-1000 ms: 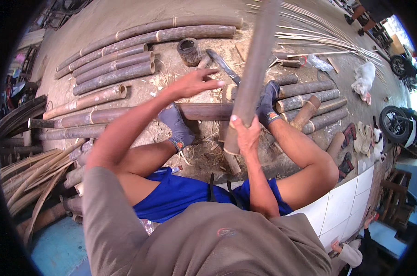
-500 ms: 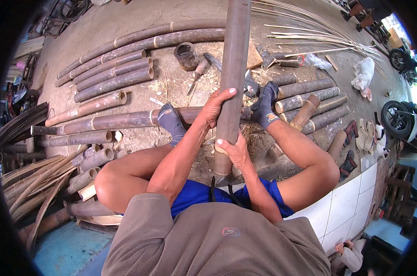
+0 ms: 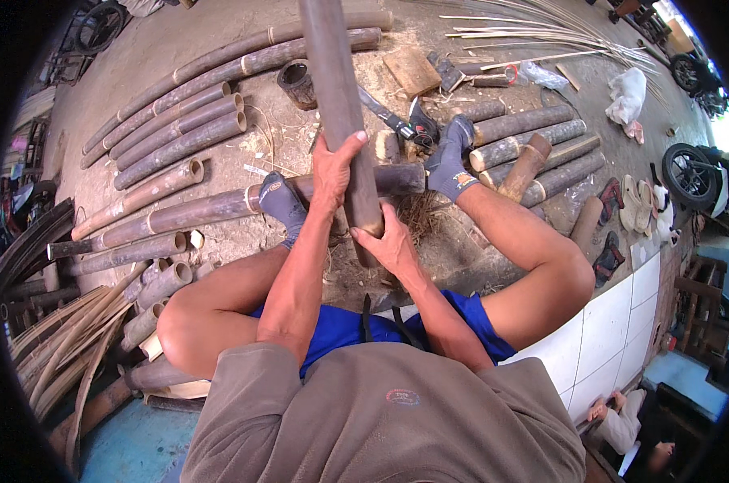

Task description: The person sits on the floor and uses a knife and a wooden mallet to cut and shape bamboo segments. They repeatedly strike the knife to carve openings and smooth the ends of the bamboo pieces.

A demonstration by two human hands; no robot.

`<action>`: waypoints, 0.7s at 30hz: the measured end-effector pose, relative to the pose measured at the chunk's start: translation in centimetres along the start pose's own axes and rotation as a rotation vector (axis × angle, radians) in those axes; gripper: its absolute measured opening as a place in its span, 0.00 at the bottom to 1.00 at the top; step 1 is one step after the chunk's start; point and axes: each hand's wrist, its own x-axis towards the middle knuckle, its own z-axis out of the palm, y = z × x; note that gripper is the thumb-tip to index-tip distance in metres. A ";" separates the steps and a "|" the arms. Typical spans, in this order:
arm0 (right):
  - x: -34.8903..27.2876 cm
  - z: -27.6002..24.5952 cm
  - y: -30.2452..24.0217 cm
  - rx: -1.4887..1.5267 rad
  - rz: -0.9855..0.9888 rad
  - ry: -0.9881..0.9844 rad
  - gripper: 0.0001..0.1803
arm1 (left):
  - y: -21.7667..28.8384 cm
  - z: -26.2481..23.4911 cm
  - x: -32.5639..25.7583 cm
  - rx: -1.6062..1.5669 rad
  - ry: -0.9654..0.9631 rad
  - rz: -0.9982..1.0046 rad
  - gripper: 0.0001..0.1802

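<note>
I hold a thick dark bamboo pole (image 3: 338,97) upright between my knees, its top running out of the picture. My left hand (image 3: 332,167) grips it higher up, fingers wrapped round the front. Lower down, my right hand (image 3: 390,240) clasps it near its bottom end. Both my feet, in grey socks (image 3: 449,161), rest on a long bamboo pole (image 3: 195,211) that lies across the ground in front of me. A cleaver-like knife (image 3: 388,119) lies on the ground just beyond the feet.
Several cut bamboo poles (image 3: 179,121) lie in rows at the left and more short lengths (image 3: 533,137) at the right. Thin split strips (image 3: 541,32) fan out at the top right. A wooden block (image 3: 413,71), sandals (image 3: 634,201), a wheel (image 3: 690,173) and a white tiled wall (image 3: 614,322) are nearby.
My left hand, free and spread a second ago, has come onto the pole. The pole has swung from leaning right to leaning slightly left.
</note>
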 end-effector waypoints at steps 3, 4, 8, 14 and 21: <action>-0.4 1.0 3.7 -0.257 -0.002 -0.024 0.35 | 1.8 -1.4 1.7 0.150 0.109 0.160 0.46; -0.9 1.2 5.0 -0.378 0.016 -0.043 0.36 | 2.2 -2.2 2.0 0.210 0.143 0.208 0.47; -1.1 0.6 5.6 -0.643 0.323 -0.227 0.35 | 3.0 -3.8 2.5 0.420 0.242 0.252 0.49; -1.9 2.2 11.8 -0.755 0.464 -0.237 0.34 | 2.1 -3.5 3.1 0.185 0.095 0.191 0.49; -1.7 2.0 11.8 -0.799 0.433 -0.295 0.32 | 2.6 -3.6 2.4 0.233 0.141 0.146 0.47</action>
